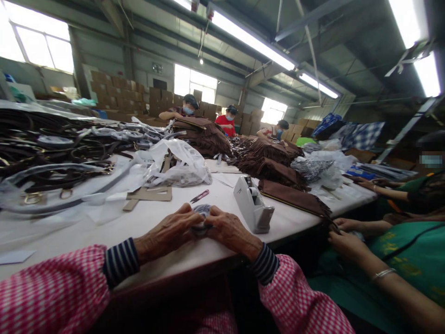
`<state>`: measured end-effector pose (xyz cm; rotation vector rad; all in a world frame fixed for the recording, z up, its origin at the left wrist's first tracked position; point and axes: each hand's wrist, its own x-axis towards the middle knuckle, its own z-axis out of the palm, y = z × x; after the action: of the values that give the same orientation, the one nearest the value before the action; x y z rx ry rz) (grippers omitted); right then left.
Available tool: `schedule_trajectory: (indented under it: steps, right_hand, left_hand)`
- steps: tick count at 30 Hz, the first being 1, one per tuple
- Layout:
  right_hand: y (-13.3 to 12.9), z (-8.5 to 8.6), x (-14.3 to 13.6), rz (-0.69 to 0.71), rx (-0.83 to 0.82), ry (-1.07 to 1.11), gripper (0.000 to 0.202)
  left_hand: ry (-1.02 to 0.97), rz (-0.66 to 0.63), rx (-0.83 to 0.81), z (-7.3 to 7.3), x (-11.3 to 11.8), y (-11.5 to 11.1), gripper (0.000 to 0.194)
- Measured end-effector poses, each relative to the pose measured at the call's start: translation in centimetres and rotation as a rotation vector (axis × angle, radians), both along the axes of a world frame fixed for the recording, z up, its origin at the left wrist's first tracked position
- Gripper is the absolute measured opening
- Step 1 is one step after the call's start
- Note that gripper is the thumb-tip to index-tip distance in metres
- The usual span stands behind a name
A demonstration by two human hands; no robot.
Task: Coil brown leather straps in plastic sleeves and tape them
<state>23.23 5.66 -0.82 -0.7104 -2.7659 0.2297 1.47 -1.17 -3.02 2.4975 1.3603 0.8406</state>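
My left hand [170,229] and my right hand [229,228] meet near the table's front edge, fingers closed around a small coiled grey strap [201,209]. It looks wrapped in shiny film; its lower part is mostly hidden by my fingers. Just beyond it lie thread snips [200,196] with reddish handles. To the right of my right hand stands a white tape dispenser [252,206]. Flat tan card pieces [153,194] rest on the table, left of the snips.
Film-wrapped straps with gold rings [66,192] spread over the left. A white plastic bag [177,164] sits behind the cards. Brown fringed pieces [267,162] are piled beyond the dispenser. A co-worker's hands [351,236] work at the right edge; other people sit across the table.
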Motion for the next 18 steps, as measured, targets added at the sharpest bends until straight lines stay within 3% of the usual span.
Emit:
schedule_trajectory:
  steps: [5, 8, 12, 15, 18]
  right_hand:
    - [1.2, 0.1, 0.0, 0.073, -0.021, -0.012, 0.009]
    - [1.6, 0.7, 0.0, 0.089, -0.023, -0.034, 0.012]
    - [1.1, 0.6, -0.4, 0.075, 0.177, -0.117, 0.012]
    - [0.2, -0.8, -1.0, 0.027, 0.367, -0.145, 0.02]
    - [-0.5, -2.4, -1.4, -0.007, 0.417, -0.139, 0.024]
  left_hand:
    - [0.322, -0.214, 0.04, 2.5, -2.1, 2.1, 0.025]
    - [0.38, -0.259, 0.088, 3.0, -2.0, 3.0, 0.024]
    - [0.374, -0.241, 0.119, 1.7, -1.0, 2.4, 0.023]
    - [0.333, -0.111, 0.158, -0.1, -0.2, 1.4, 0.018]
    - [0.312, -0.018, 0.159, -0.8, -0.1, 1.0, 0.01]
